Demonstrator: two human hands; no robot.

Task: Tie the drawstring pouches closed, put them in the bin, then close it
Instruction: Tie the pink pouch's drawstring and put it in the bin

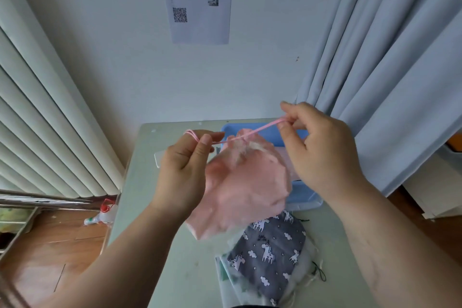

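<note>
A pink drawstring pouch point(246, 187) hangs in the air above the table, its mouth gathered. My left hand point(185, 170) pinches one end of its pink cord point(255, 132) and my right hand point(322, 147) pinches the other; the cord is stretched taut between them. Behind the pouch sits a blue bin point(302, 194), mostly hidden by the pouch and my right hand. A grey pouch with white unicorns point(272, 255) lies on the table near me, on top of paler pouches point(232, 287).
The small pale green table point(150, 245) stands against a white wall. A radiator is on the left, curtains point(390, 70) on the right. A white flat piece point(158, 159) lies left of the bin. A spray bottle point(103, 215) lies on the wooden floor.
</note>
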